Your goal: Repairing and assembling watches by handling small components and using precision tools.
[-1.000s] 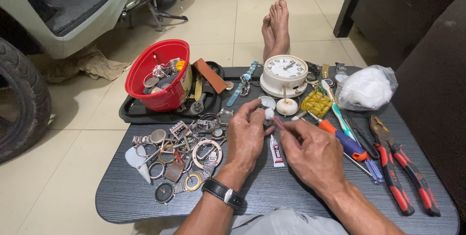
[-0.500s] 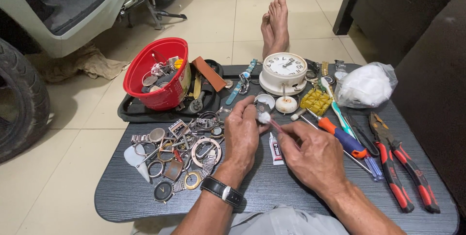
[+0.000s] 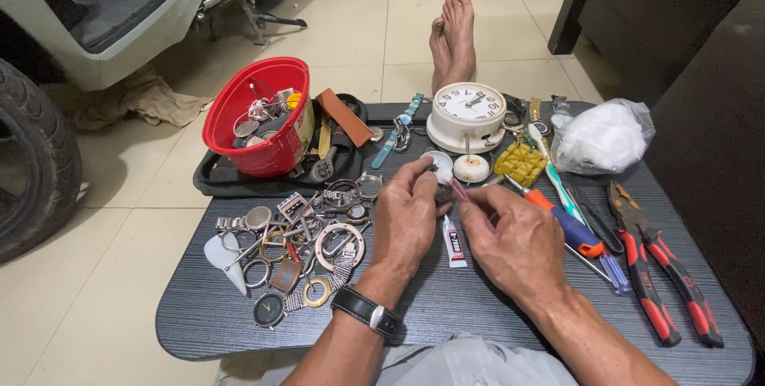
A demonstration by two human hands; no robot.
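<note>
My left hand (image 3: 408,212), with a black wristwatch on its wrist, pinches a small round watch piece (image 3: 443,192) over the dark table (image 3: 446,306). My right hand (image 3: 518,241) holds a thin pinkish stick tool (image 3: 458,190) in its fingertips, its tip touching that piece. A small glue tube (image 3: 454,242) lies on the table between the two hands. Just beyond the fingers sit a white round disc (image 3: 470,168) and a white alarm clock (image 3: 470,115).
A pile of watch cases and rings (image 3: 295,235) lies to the left. A red bowl (image 3: 255,115) of parts stands on a black tray (image 3: 211,183). To the right are screwdrivers (image 3: 570,227), red-handled pliers (image 3: 661,274), a yellow block (image 3: 522,163) and a white bag (image 3: 602,139). Bare feet (image 3: 454,35) rest beyond the table.
Both hands stay almost in place. The fingertips have drawn a little closer together, and the stick tool's tip now meets the piece in my left fingers.
</note>
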